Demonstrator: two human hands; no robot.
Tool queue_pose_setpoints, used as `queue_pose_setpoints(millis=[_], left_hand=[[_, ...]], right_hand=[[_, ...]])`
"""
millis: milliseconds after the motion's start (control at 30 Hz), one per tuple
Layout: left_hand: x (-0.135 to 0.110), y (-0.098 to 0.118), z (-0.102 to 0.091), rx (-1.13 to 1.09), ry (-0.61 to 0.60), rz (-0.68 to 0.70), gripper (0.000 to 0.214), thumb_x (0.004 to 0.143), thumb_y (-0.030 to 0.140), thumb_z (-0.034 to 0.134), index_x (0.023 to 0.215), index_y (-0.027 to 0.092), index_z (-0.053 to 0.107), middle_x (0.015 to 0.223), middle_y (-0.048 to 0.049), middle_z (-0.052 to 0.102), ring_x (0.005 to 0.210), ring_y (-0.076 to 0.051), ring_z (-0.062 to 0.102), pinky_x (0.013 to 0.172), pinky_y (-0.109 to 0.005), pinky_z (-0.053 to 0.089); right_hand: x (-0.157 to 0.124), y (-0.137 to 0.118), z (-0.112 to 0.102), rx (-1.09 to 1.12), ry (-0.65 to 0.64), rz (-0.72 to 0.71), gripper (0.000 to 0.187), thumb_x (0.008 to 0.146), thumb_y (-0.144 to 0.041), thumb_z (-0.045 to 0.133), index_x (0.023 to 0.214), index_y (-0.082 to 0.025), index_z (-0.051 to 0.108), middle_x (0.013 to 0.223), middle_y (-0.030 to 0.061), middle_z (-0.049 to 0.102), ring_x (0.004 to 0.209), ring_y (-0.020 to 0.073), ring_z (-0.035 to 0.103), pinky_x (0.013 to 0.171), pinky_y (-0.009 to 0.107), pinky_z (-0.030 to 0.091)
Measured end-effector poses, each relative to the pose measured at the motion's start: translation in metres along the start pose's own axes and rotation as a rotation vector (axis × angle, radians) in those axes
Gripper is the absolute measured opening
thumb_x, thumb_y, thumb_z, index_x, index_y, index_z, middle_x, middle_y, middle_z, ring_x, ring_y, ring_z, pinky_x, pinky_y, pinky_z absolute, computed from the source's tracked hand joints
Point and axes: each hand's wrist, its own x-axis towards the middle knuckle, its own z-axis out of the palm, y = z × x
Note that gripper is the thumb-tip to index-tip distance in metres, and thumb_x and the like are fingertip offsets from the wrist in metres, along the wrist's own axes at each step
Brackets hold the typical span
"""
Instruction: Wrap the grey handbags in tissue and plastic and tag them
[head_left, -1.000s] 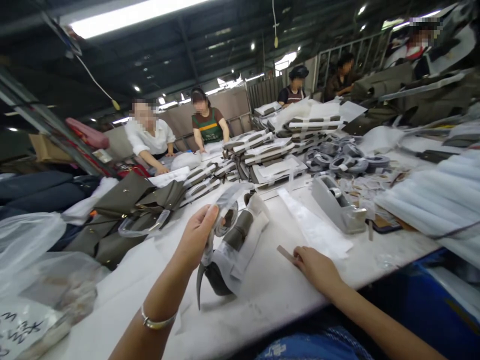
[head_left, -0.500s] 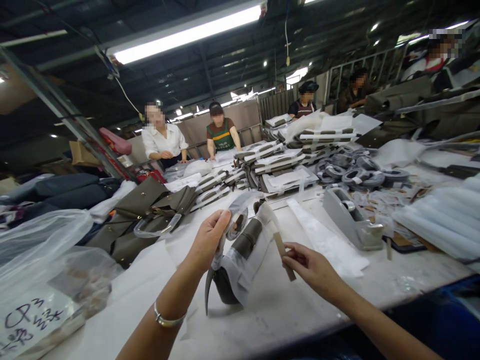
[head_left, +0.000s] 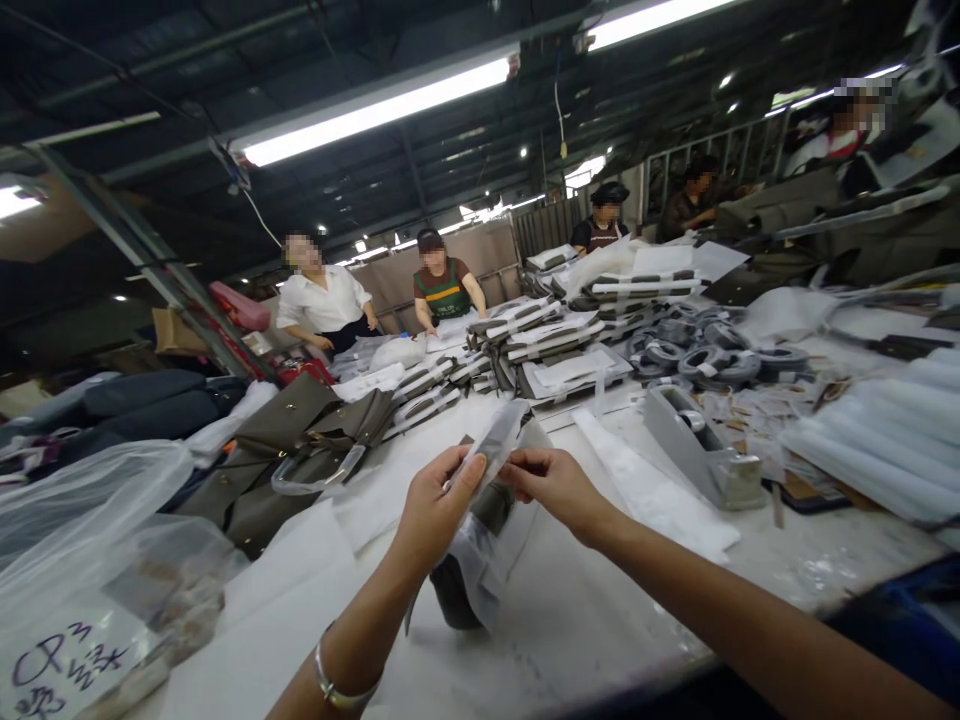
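Observation:
My left hand (head_left: 442,500) is closed around a coiled strap in translucent wrap (head_left: 496,440), held above the table. My right hand (head_left: 551,485) meets it from the right, thumb and fingertips pinched against the coil's edge. The tan strip it carried is mostly hidden by the fingers and the coil. Under both hands an olive-brown bag (head_left: 454,595) stands folded on the white tabletop (head_left: 570,620), with thin white wrapping sheet (head_left: 484,570) around it.
Olive bags (head_left: 281,430) and a clear plastic sack (head_left: 90,500) lie left. Stacked wrapped bags (head_left: 555,335) stand behind. At right are a grey tape dispenser (head_left: 694,450), coiled straps (head_left: 705,362) and white foam rolls (head_left: 885,435). Several co-workers (head_left: 442,285) are across the table.
My right hand has moved left and up with the tan strip, from beside the bag to the coil. The coil has turned in my left hand. One co-worker across the table has lowered an arm.

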Motion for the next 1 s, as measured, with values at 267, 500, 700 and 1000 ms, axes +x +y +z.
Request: queue_pose_setpoints(millis=[267, 500, 700, 1000], left_hand=[[-0.005, -0.003, 0.001, 0.115, 0.058, 0.057, 0.033, 0.093, 0.046, 0.053, 0.111, 0.023, 0.069, 0.104, -0.0041, 0.071, 0.099, -0.023, 0.063, 0.090, -0.031, 0.045], [-0.009, -0.012, 0.000, 0.204, 0.127, 0.071, 0.037, 0.092, 0.047, 0.054, 0.116, 0.024, 0.070, 0.112, -0.0076, 0.072, 0.108, -0.028, 0.063, 0.099, -0.039, 0.044], [-0.014, -0.009, 0.006, 0.178, 0.159, 0.049, 0.037, 0.093, 0.045, 0.055, 0.120, 0.024, 0.068, 0.123, -0.0083, 0.068, 0.118, -0.029, 0.060, 0.103, -0.041, 0.043], [-0.012, -0.007, 0.020, -0.491, 0.282, -0.167, 0.078, 0.077, 0.044, 0.077, 0.142, 0.023, 0.040, 0.101, -0.0057, 0.072, 0.094, -0.019, 0.068, 0.081, -0.027, 0.053]], right_hand=[[-0.010, -0.014, 0.012, 0.293, -0.099, 0.111, 0.031, 0.073, -0.046, 0.078, 0.085, -0.018, 0.076, 0.076, -0.0003, 0.060, 0.069, 0.0113, 0.043, 0.069, 0.027, 0.036], [-0.014, -0.021, 0.011, 0.450, -0.152, 0.197, 0.029, 0.074, -0.042, 0.079, 0.092, -0.021, 0.076, 0.098, 0.0041, 0.067, 0.092, 0.0170, 0.055, 0.079, 0.026, 0.044], [-0.015, -0.019, 0.026, 0.340, -0.005, 0.136, 0.035, 0.076, -0.051, 0.077, 0.091, -0.019, 0.075, 0.090, 0.0021, 0.066, 0.082, 0.0144, 0.050, 0.074, 0.026, 0.038], [-0.018, -0.015, 0.029, 0.344, 0.026, 0.087, 0.032, 0.076, -0.049, 0.077, 0.079, -0.018, 0.073, 0.075, 0.0003, 0.059, 0.072, 0.0135, 0.046, 0.073, 0.027, 0.041]])
